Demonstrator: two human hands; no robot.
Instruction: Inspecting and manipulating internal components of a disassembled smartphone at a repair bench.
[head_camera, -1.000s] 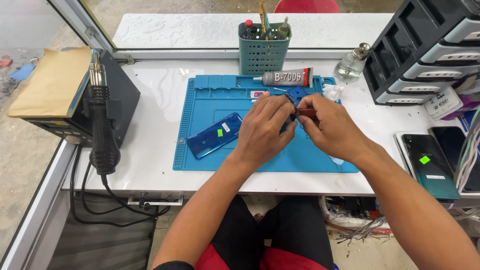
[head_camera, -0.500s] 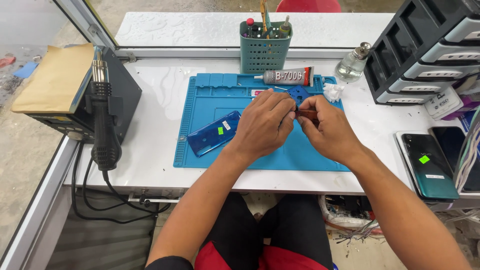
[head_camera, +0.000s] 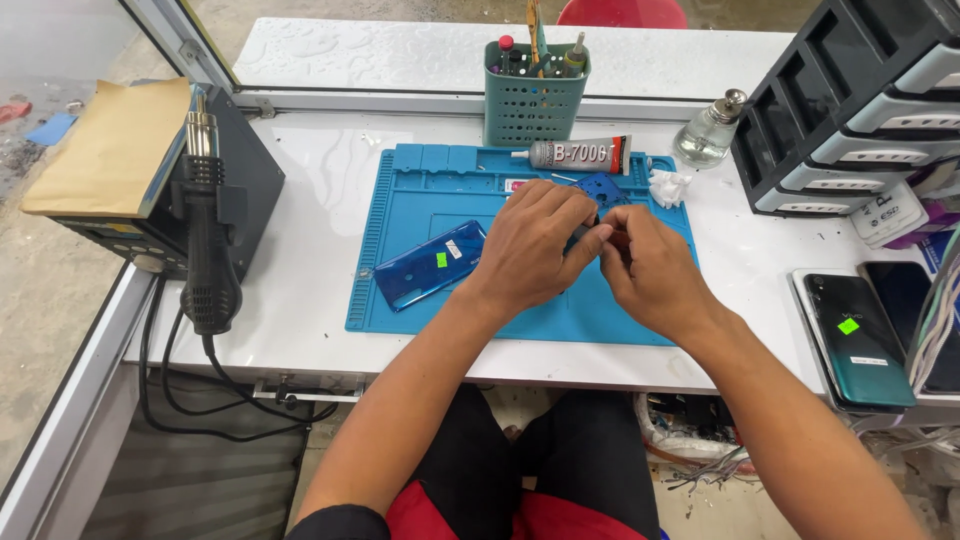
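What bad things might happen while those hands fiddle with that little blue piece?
The left hand and right hand pinch a small blue phone part; it might slip or bend. The shiny blue phone back cover lies beside the left wrist and could get nudged. The grey glue tube nearby might get bumped.

Both hands, left (head_camera: 535, 245) and right (head_camera: 655, 270), now slightly lower on the blue mat (head_camera: 420, 180), fingertips closer together.
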